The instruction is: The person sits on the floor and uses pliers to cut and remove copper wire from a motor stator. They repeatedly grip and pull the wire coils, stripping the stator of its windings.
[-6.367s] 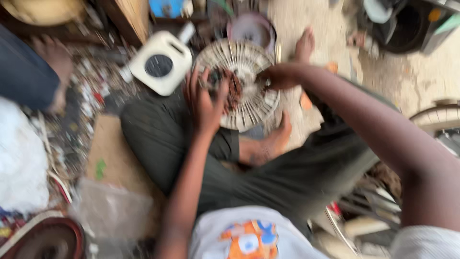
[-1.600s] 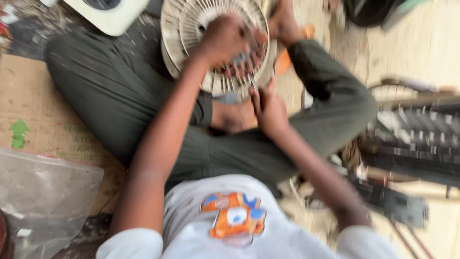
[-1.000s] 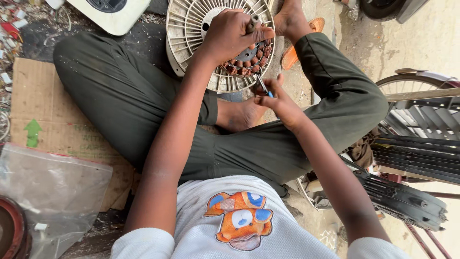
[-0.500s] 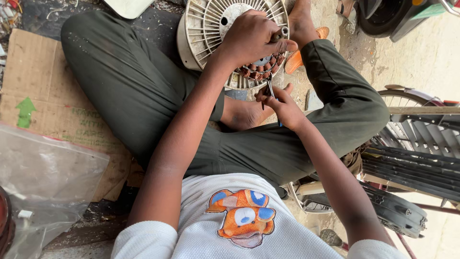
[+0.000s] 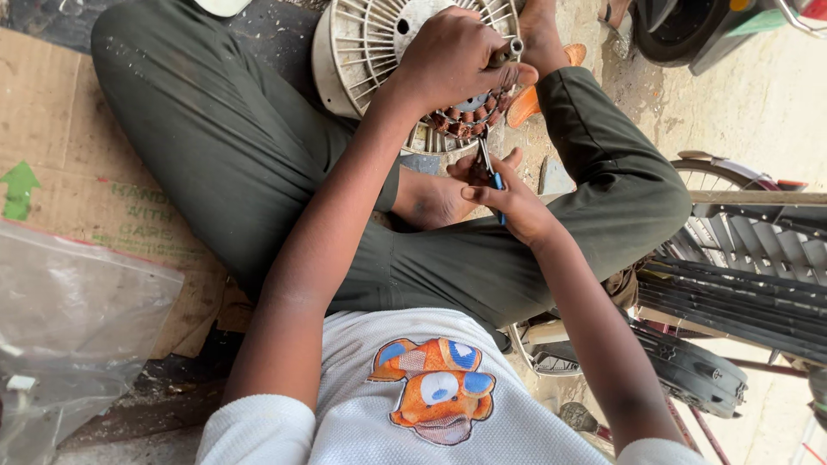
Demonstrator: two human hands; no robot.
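I sit cross-legged on the ground with a round cream fan housing (image 5: 362, 52) resting against my legs. My left hand (image 5: 452, 60) grips the motor core with copper windings (image 5: 469, 116) and its metal shaft (image 5: 506, 52) on top of the housing. My right hand (image 5: 508, 198) holds small blue-handled pliers (image 5: 489, 168), with the jaws touching the lower edge of the copper windings. My bare foot (image 5: 431, 198) lies just below the housing.
Flattened cardboard (image 5: 69, 172) lies to my left, with a clear plastic bag (image 5: 69, 344) on it. To my right lie dark ribbed slats and metal parts (image 5: 741, 275), a curved rim (image 5: 715, 172), and a black object (image 5: 680, 30) at top right.
The view has steadied and come closer. My left hand stays on the motor core; my right hand with the pliers has moved up to the windings' lower edge.
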